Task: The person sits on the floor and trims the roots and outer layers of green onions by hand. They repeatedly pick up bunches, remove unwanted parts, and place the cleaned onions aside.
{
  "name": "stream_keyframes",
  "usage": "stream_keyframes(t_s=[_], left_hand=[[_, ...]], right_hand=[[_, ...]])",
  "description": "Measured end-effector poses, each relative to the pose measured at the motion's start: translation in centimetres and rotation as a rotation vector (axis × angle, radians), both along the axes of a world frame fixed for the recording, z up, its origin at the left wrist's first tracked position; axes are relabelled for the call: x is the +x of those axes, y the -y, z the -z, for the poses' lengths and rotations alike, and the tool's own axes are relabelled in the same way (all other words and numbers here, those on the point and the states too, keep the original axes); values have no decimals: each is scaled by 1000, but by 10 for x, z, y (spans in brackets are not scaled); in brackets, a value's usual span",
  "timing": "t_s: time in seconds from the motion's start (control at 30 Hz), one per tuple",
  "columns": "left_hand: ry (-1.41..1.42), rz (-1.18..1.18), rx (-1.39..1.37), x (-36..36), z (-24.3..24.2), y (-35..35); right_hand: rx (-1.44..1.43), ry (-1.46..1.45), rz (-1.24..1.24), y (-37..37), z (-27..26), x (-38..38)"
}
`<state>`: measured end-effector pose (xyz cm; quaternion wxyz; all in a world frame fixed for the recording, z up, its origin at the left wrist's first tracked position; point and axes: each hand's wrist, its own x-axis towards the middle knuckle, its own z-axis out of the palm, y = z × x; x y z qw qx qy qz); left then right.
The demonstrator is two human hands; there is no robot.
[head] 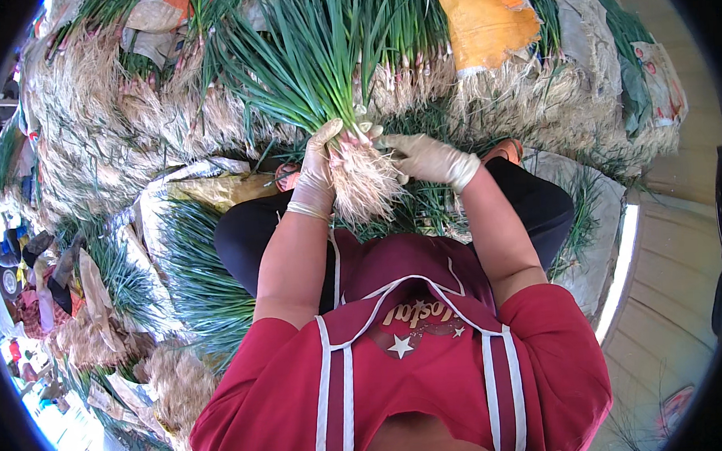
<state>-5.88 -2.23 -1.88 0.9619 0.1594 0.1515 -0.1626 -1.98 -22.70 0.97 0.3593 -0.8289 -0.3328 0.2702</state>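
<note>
A bunch of green onions [330, 75] fans out upward, with pinkish bulbs and a thick tuft of pale roots at its lower end. My left hand [319, 167], in a whitish thin glove, is closed around the bunch just above the roots, its thumb across the stems. On the other side my right hand [424, 156], gloved alike, has its fingertips at the bulbs and roots; whether it grips any is hidden. Behind the bunch, more green onions [410, 42] are stacked with their roots toward me.
A long heap of rooted onions [90, 116] spans the front, partly covered by an orange sack [488, 23]. More green leaves [203, 268] lie on sheeting beside my left leg. Scraps of leaves [578, 210] lie at the right. Another person [44, 300] is at the far left.
</note>
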Motion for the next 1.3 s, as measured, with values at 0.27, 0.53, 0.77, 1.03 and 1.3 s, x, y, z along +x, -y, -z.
stream_keyframes(t_s=[0.27,0.53,0.77,1.03,1.3], left_hand=[[116,-46,-77,-14,-5,7],[-29,-82,50,-14,39,1],[46,-4,-87,-15,5,12],[49,-36,-225,2,3,18],[472,-80,-42,38,-160,1]], right_hand=[[169,-683,523,-40,-9,31],[-69,632,519,-57,63,5],[-651,-129,244,30,124,23],[144,531,-214,-22,43,-23],[1434,-1163,57,57,-43,-37]])
